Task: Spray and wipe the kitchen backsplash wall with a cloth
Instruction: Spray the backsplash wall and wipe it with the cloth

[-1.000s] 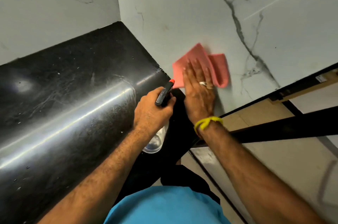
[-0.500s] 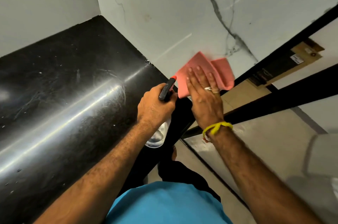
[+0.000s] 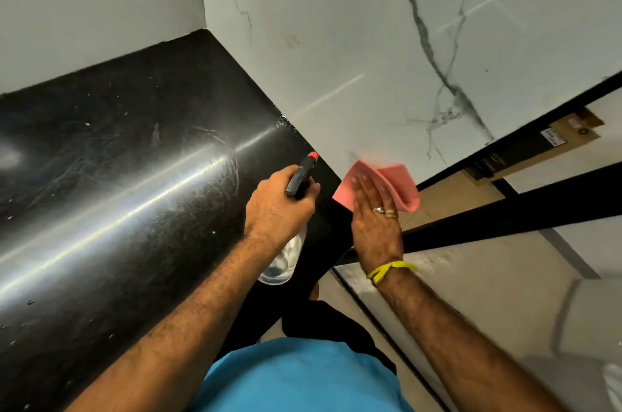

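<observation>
Down at about five o'clock from the middle of the head view, the right hand (image 3: pixel 375 226) lies flat with straight fingers on a folded pink cloth (image 3: pixel 392 184), pressing it against the bottom of the white, grey-veined marble backsplash wall (image 3: pixel 336 41), close to where that wall meets the end of the glossy black stone countertop (image 3: pixel 117 176). One flap of the cloth folds over at the hand's two o'clock side. Two rings (image 3: pixel 383 211) sit on its fingers, and a yellow thread band (image 3: pixel 390 269) circles the wrist.

At the nine o'clock side of that hand, just beside it but not touching, the left hand (image 3: pixel 277 206) has its fingers curled round the neck of a clear plastic spray bottle (image 3: pixel 282 260) with a black trigger head (image 3: pixel 299 176) and an orange-red nozzle tip pointing toward twelve o'clock. The bottle's clear body hangs below the fist, toward six o'clock, over the counter's front edge.

At six o'clock a bright blue shirt (image 3: pixel 296 378) fills the bottom edge. Toward three o'clock, black frame bars (image 3: pixel 505 209) cross beige floor tiles (image 3: pixel 488 293).
</observation>
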